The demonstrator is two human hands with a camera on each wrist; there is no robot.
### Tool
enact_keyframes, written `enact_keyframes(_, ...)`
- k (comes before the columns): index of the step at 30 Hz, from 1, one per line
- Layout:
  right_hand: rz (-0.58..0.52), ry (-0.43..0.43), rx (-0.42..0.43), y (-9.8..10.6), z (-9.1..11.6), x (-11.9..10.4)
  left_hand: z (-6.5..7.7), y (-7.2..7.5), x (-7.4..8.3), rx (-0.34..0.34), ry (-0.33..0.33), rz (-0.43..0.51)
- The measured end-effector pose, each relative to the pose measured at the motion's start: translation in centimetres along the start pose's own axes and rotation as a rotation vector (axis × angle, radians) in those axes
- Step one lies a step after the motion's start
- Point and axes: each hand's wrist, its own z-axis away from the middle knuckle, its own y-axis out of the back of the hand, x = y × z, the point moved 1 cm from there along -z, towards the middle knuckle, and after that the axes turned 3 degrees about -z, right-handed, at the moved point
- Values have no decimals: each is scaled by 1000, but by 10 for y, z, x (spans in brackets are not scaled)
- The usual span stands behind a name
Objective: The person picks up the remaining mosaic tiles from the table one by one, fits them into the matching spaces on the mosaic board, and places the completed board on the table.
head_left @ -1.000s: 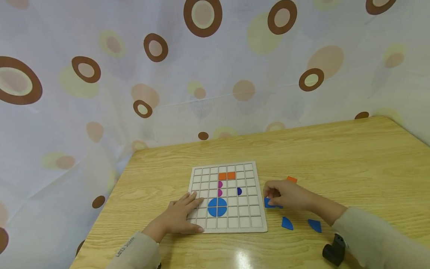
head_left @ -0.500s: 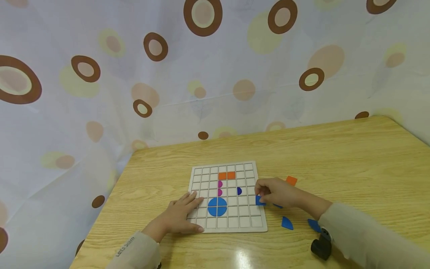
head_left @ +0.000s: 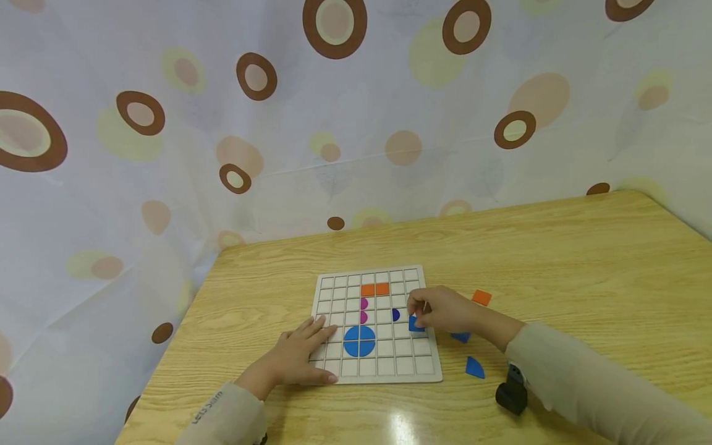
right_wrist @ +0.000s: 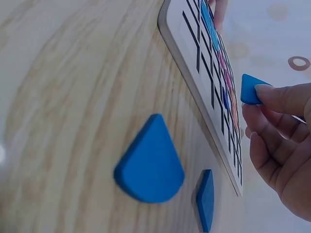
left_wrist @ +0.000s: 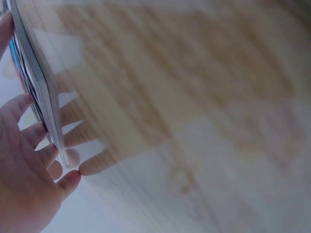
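Observation:
A white grid board lies on the table, with two orange squares, two magenta half-circles, a dark blue half-circle and a blue circle of quarter pieces in its cells. My left hand rests with spread fingers on the board's lower left edge. Over the board's right side, my right hand pinches a blue tile between thumb and fingers. In the right wrist view the tile is held apart from the board; its full outline is partly covered by the thumb.
Right of the board lie a loose orange square, a blue quarter piece and another blue piece partly hidden by the hand. A black wrist device hangs at the right sleeve. A patterned curtain backs the table.
My right hand has carried the blue tile left, from the table beside the board to above its right-hand cells. The left hand has stayed in place.

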Motion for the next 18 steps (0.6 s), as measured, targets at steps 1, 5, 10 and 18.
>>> enact_keyframes(1,0,-2,1,0,-1,0,0,0,0,0,0,2)
enact_keyframes(5,-2,-5,-4,-2,-6,1,1,1,1,-7,9,10)
enact_keyframes(10,16,0,-3,-5,-10,0,1,2,2,-10,11,16)
enact_keyframes(18,29,13,3,-11,-17,0,1,2,2,-11,7,7)
